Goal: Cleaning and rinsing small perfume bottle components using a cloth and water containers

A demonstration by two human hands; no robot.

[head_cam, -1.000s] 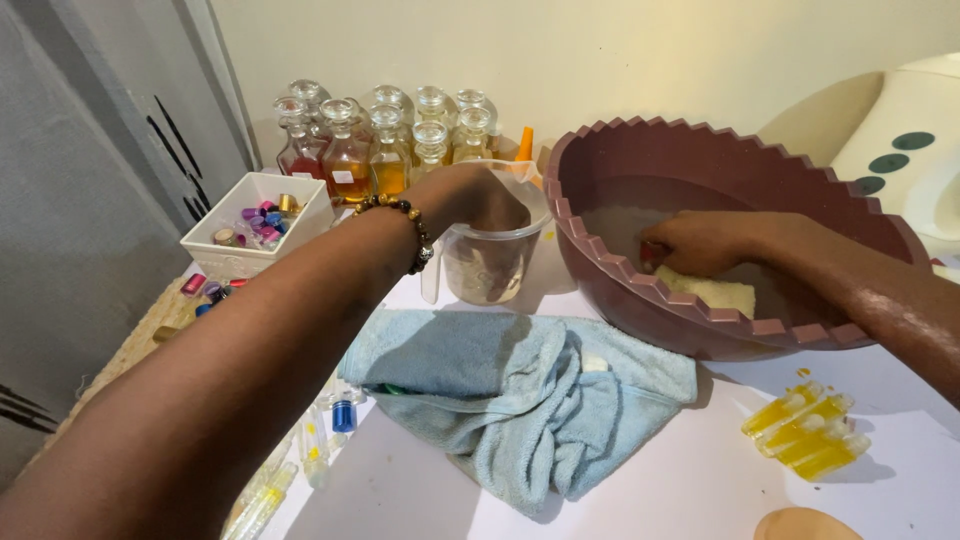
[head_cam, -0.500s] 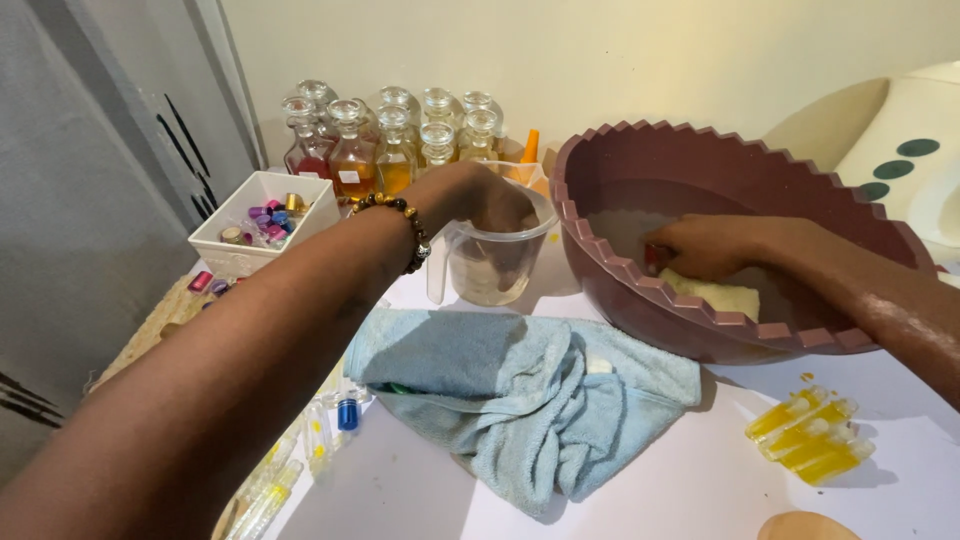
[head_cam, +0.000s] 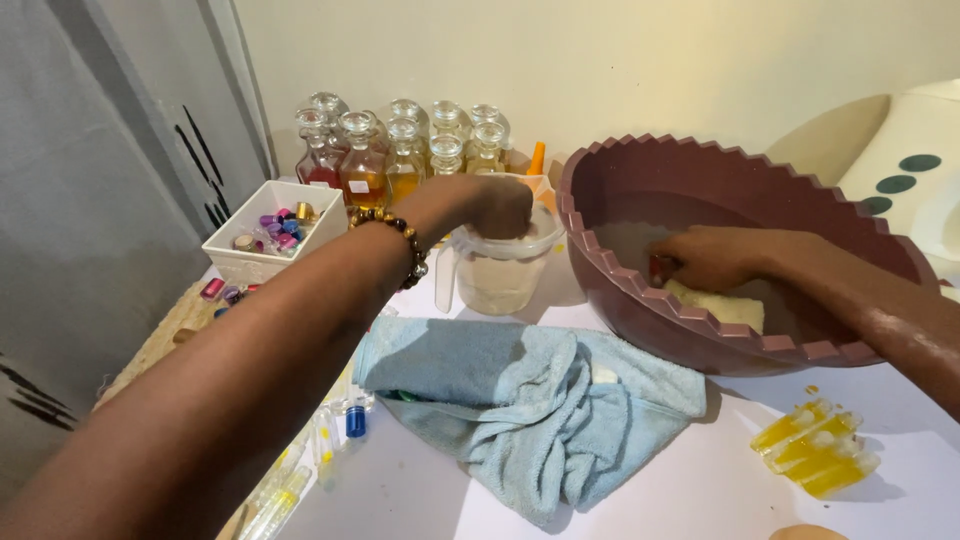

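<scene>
Head view looks down on a white tabletop [head_cam: 640, 500] with my two hands working at two containers. Taking the maroon basin [head_cam: 700, 330] with its zigzag rim as the landmark: my right hand [head_cam: 712, 258] is down inside it, fingers curled and resting on a pale yellow sponge [head_cam: 722, 306] that lies in shallow water at the bottom; something small and red shows at my fingertips, but I cannot tell whether my grip is closed around it or only pressing on the sponge. Just to the left of the basin stands a clear plastic jug [head_cam: 497, 270], partly filled with cloudy liquid. My left hand [head_cam: 497, 205], with a beaded bracelet [head_cam: 397, 238] on the wrist, is clenched over the jug's mouth, holding its rim from above.

Behind the jug, farther left of the basin, a cluster of glass stopper bottles [head_cam: 400, 160] holds amber, yellow and reddish liquids. Further left again sits a white square tub [head_cam: 262, 262] filled with small coloured caps. In front of the basin a light blue towel [head_cam: 520, 400] lies crumpled on the tabletop. To the basin's front right lie several small vials of yellow liquid [head_cam: 815, 450], side by side. More small vials [head_cam: 340, 425], one with a blue cap, lie left of the towel.
</scene>
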